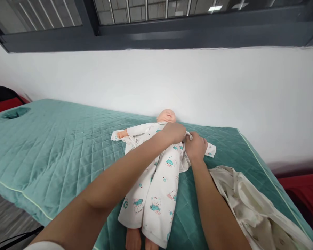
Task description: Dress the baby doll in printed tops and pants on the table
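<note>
A baby doll (167,115) lies on its back on a green quilted cover, its feet toward me. White trousers (156,194) with cat prints cover its legs. A matching white printed top (143,130) is spread about its upper body, and one sleeve end (211,150) shows beyond my right hand. My left hand (174,132) is closed over the doll's chest, at the edge of the top. Beside it, my right hand (196,146) pinches a white fold of that top. The doll's arm on the right is hidden behind my hands.
The green quilted cover (67,146) reaches to a white wall below a dark window frame (172,38). A crumpled cream cloth (253,205) lies by my right forearm. Red items stand at both sides. A hole (17,113) opens in the cover at far left.
</note>
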`<state>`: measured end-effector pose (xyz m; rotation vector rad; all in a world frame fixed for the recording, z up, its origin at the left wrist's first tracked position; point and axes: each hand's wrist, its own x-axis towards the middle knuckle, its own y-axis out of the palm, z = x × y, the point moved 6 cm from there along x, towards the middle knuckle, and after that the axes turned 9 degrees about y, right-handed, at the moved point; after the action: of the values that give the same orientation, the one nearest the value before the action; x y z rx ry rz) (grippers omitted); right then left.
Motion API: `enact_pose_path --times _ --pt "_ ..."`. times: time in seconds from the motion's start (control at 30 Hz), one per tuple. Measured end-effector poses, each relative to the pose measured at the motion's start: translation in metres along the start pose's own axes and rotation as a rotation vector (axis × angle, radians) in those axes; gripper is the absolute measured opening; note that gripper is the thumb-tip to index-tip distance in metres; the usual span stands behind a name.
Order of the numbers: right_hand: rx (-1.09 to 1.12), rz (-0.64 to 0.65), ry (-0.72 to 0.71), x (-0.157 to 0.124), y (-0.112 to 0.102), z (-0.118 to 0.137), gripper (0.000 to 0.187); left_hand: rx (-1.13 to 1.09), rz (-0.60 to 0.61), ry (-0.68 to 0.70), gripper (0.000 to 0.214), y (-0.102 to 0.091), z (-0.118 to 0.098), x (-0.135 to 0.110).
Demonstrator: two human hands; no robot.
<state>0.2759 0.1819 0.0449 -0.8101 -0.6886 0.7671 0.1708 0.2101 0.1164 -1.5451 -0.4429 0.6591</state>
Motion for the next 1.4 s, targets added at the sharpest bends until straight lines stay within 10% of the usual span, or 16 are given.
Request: enact_pose_path --times 0.27,0.9,1.4 --pt "0.008 0.036 0.034 0.002 -0.002 0.0 0.036 0.039 0.136 -0.02 0.025 0.023 -0.014 0.046" --pt "0.069 0.087 0.257 0.011 -0.001 -0.023 0.033 0.137 0.065 0.042 0.039 0.037 -0.001 0.061" --pt "0.445 -0.052 0.23 0.026 0.011 -0.048 0.024 0.233 -0.013 -0.009 0.04 -0.006 0.037 0.021"
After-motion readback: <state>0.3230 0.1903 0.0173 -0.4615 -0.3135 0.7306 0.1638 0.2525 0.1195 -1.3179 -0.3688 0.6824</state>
